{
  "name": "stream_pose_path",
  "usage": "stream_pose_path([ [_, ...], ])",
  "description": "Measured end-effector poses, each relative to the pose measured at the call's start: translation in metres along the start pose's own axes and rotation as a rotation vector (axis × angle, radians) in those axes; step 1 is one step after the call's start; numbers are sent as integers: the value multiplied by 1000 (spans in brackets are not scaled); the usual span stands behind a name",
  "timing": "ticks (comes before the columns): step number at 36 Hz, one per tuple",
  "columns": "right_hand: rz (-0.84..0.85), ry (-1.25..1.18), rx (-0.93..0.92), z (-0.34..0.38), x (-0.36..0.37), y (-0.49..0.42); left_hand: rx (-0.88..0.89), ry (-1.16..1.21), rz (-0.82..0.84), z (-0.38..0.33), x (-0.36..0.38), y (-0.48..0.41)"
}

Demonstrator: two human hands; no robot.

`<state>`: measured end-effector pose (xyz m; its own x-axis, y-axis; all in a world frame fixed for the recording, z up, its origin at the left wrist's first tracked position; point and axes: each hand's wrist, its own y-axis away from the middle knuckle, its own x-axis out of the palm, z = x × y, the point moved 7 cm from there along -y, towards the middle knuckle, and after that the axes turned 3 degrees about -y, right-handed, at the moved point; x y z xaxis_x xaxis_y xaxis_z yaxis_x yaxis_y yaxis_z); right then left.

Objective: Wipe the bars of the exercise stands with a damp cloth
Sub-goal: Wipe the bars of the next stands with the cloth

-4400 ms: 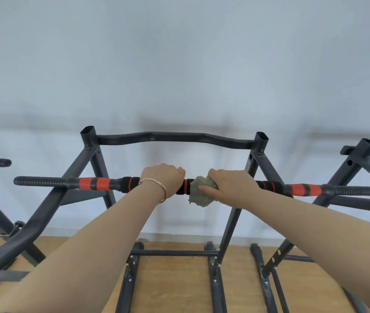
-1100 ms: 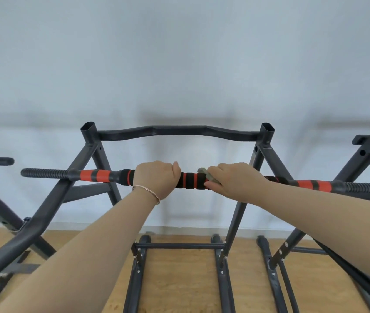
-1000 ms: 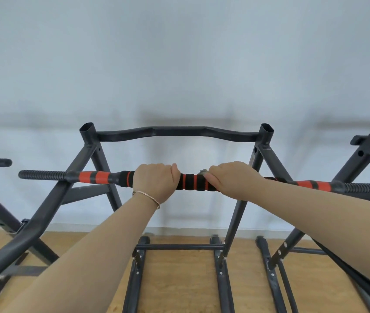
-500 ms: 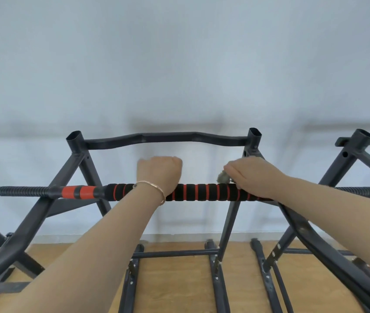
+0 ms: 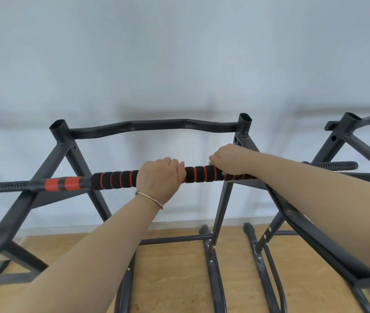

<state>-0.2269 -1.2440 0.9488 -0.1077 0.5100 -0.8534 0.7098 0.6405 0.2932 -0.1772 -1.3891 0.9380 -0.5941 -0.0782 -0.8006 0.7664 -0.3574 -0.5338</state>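
Left hand (image 5: 159,177) clenched round the foam-padded bar (image 5: 116,180), knuckles up, bracelet (image 5: 150,197) on the wrist. Right hand (image 5: 231,161) further right on the same bar, fingers curled over it. The cloth (image 5: 209,163) is almost wholly hidden beneath that hand, with only a pale scrap at the fingertips. The bar lies level across the grey stand (image 5: 138,127), over the wood floor (image 5: 175,279).

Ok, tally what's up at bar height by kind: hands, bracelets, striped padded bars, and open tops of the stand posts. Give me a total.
Hands: 2, left hand and right hand
Thin bracelet: 1
Striped padded bar: 1
Open post tops: 3
Total: 7
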Motion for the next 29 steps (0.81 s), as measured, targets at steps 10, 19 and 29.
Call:
stream_pose_path([
  [10, -419, -243, 273, -45, -4, 50, -252, 234, -124, 9, -16, -3],
  [19, -551, -276, 223, -10, 27, 52, 72, -68, 600, -22, 18, -43],
  [29, -73, -280, 103, -23, 21, 16, 28, -124, 188, -30, 5, -19],
])
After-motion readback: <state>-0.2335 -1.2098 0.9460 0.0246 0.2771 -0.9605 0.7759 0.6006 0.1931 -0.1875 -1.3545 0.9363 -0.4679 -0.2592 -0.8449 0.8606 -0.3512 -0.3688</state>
